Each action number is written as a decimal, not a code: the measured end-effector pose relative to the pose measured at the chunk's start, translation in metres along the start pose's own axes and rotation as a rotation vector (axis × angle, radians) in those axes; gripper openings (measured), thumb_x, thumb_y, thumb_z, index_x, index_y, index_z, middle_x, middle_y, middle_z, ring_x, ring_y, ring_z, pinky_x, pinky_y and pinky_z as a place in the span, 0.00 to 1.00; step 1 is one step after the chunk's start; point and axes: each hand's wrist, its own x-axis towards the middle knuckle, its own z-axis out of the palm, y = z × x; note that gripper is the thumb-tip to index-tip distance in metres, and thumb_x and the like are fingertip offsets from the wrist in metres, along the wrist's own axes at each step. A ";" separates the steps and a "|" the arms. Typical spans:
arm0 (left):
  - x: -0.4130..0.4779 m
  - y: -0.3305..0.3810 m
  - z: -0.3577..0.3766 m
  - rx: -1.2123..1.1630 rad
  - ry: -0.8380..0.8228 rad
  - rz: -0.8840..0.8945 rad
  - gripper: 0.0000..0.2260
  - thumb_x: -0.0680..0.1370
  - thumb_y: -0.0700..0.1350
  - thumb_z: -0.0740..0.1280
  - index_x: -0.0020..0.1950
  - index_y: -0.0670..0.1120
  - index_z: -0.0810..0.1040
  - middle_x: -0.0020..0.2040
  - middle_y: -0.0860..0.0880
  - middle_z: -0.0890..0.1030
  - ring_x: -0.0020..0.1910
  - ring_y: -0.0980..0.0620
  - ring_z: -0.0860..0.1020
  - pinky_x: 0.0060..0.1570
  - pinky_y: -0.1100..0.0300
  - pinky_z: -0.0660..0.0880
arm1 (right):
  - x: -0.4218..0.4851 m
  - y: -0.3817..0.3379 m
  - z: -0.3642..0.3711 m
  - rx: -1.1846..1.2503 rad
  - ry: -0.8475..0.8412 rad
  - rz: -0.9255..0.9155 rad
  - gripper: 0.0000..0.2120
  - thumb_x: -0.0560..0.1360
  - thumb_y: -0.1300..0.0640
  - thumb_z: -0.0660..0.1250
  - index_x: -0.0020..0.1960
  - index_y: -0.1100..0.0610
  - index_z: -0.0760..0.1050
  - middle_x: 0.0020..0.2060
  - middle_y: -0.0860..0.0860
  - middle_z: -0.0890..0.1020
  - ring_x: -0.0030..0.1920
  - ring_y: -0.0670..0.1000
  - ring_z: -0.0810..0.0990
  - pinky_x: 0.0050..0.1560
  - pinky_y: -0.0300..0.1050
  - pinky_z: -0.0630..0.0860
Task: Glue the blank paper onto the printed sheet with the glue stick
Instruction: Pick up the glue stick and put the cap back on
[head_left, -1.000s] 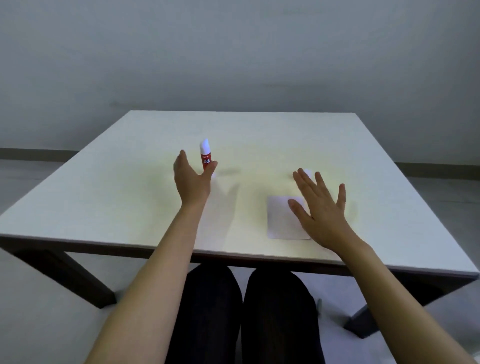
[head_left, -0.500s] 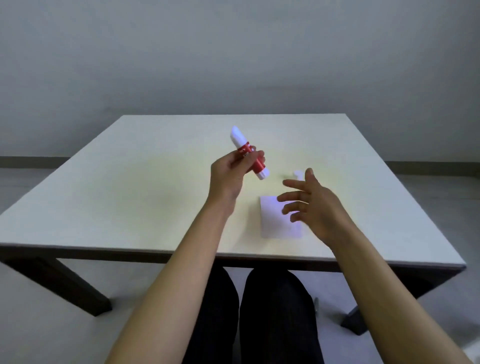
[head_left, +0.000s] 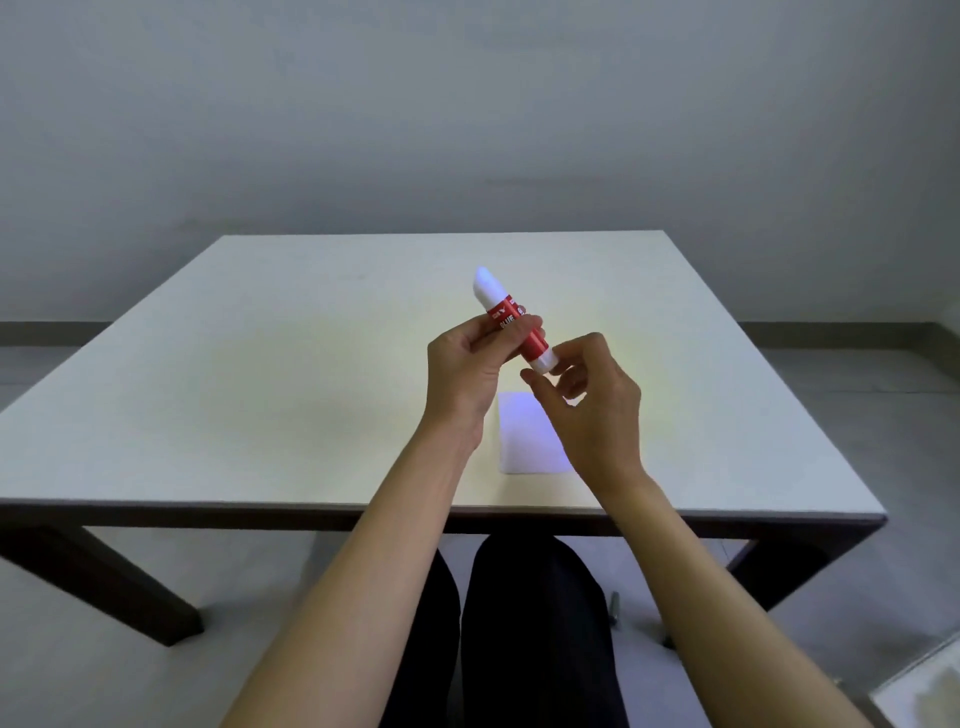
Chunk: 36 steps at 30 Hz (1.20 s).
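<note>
A red and white glue stick (head_left: 511, 318) is held tilted above the table, its white cap end pointing up and away. My left hand (head_left: 465, 371) grips its red middle. My right hand (head_left: 589, 395) has its fingertips at the white lower end of the stick. A white sheet of paper (head_left: 524, 441) lies flat on the table below both hands, partly covered by my right hand. I cannot tell whether it is blank or printed.
The white table (head_left: 260, 389) has dark legs and a near edge just above my legs. A grey wall stands behind the far edge. A pale object shows on the floor at the bottom right corner.
My left hand took the glue stick off the table and carried it right and up. My right hand left the paper and closed in on the stick's lower end.
</note>
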 end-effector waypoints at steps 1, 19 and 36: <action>0.000 0.001 -0.001 0.002 0.005 0.006 0.01 0.68 0.44 0.74 0.38 0.49 0.85 0.41 0.47 0.86 0.45 0.47 0.85 0.59 0.53 0.76 | 0.004 -0.003 -0.004 0.157 -0.078 0.198 0.14 0.73 0.50 0.68 0.52 0.59 0.73 0.35 0.49 0.82 0.31 0.49 0.77 0.36 0.39 0.74; 0.002 0.005 0.002 0.048 0.008 -0.002 0.02 0.70 0.43 0.74 0.41 0.45 0.84 0.38 0.49 0.86 0.40 0.52 0.84 0.46 0.66 0.78 | 0.021 -0.018 -0.015 0.837 -0.441 0.754 0.21 0.79 0.44 0.55 0.50 0.61 0.76 0.31 0.54 0.82 0.27 0.51 0.78 0.32 0.42 0.77; 0.011 -0.009 -0.007 0.351 0.303 0.068 0.09 0.65 0.51 0.77 0.36 0.51 0.78 0.31 0.57 0.81 0.33 0.61 0.79 0.38 0.68 0.72 | 0.022 0.028 0.000 -0.223 -0.195 -0.103 0.35 0.66 0.43 0.74 0.67 0.53 0.67 0.62 0.52 0.73 0.51 0.48 0.76 0.40 0.42 0.72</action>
